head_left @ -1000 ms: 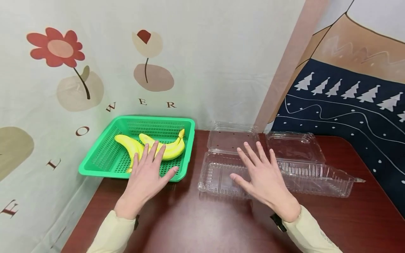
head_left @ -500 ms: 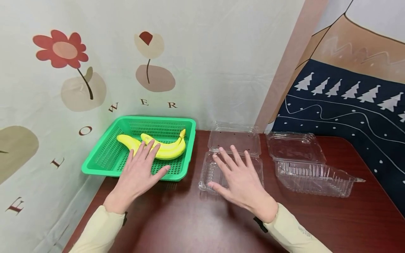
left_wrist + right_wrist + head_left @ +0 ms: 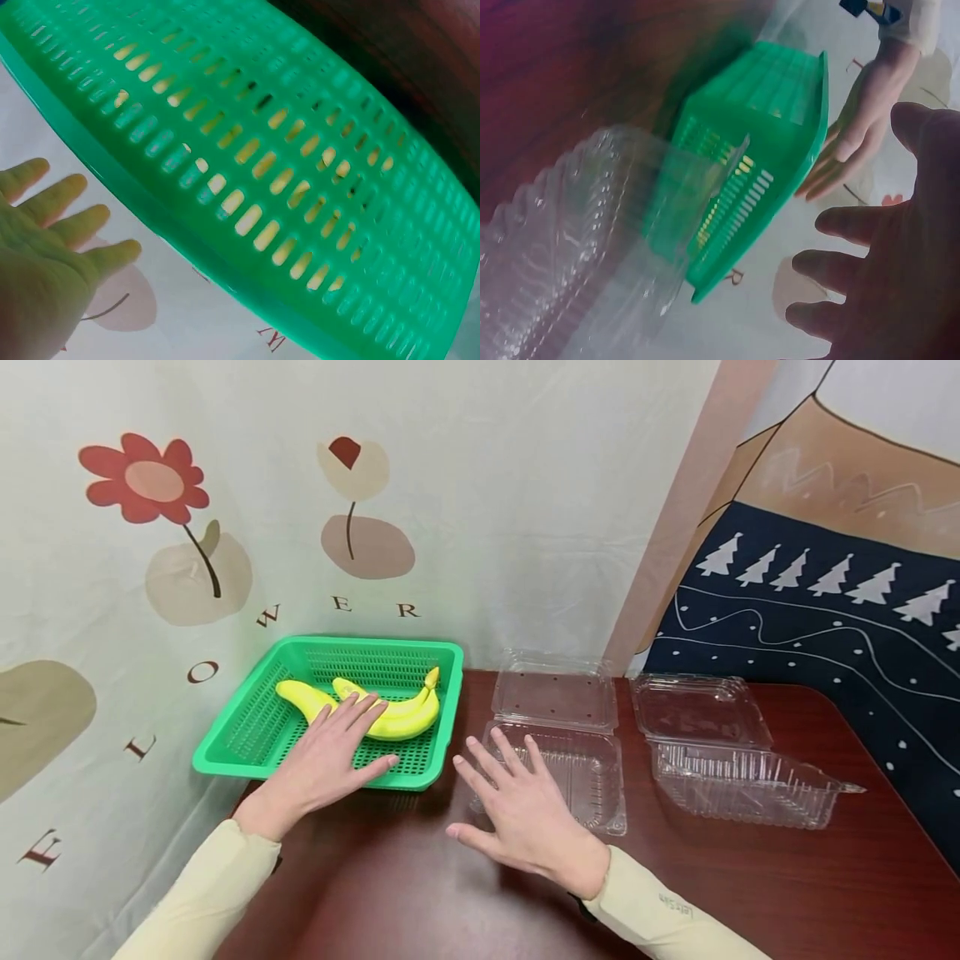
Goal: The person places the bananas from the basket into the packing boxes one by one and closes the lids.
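Yellow bananas [image 3: 401, 720] lie in a green plastic basket [image 3: 247, 727] on the left of the table. Over the basket's near rim hovers my left hand [image 3: 322, 764], fingers spread, partly covering one banana; it holds nothing. In the left wrist view the basket wall [image 3: 247, 195] fills most of the picture, with yellow showing through its slots. My right hand [image 3: 528, 818], fingers spread and holding nothing, is above the near left part of an open clear plastic clamshell box [image 3: 592, 768]. The right wrist view shows that hand [image 3: 885, 247] apart from the box [image 3: 577, 247].
A second open clear clamshell box [image 3: 750, 785] stands to the right, its lid folded back. The dark red-brown table [image 3: 720, 885] meets a printed cloth backdrop [image 3: 525, 510] along the back and left.
My right hand has moved left and toward me, from between the two boxes to the left box's near side. My left hand has shifted slightly left. Basket and boxes stay put.
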Demonstrator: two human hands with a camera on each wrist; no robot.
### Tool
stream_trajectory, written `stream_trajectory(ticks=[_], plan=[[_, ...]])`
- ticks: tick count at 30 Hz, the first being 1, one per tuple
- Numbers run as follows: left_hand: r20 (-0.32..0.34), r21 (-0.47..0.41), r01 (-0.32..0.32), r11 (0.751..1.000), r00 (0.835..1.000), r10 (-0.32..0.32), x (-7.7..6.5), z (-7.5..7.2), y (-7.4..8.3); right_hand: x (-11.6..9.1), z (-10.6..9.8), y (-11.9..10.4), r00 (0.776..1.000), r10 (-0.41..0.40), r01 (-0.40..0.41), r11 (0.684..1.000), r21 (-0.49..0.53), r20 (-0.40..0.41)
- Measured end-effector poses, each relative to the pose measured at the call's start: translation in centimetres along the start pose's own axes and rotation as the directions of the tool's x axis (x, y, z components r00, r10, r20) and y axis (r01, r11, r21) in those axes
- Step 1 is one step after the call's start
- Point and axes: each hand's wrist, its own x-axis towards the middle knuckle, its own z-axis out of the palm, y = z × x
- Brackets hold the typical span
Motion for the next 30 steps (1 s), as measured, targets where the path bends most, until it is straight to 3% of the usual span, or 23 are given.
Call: stream_trajectory(ticks=[10, 21, 30], plan=[[0.066, 0.003, -0.098, 0.995, 0.993, 0.098, 1.6, -0.2, -1.6, 0.8, 0.5, -1.7, 0.998, -0.054, 0.053, 0.999, 0.012, 0.041], [0.129, 0.104, -0.21, 0.972, 0.972, 0.196, 4.1, 0.5, -3.1, 1.0, 1.1, -2.6, 0.996, -0.077, 0.076, 0.997, 0.022, 0.049], [0.184, 0.07, -0.197, 0.978, 0.966, 0.181, 5.6, 0.8, -3.8, 1.1, 1.3, -2.8, 0.995, -0.088, 0.088, 0.996, 0.003, 0.04]])
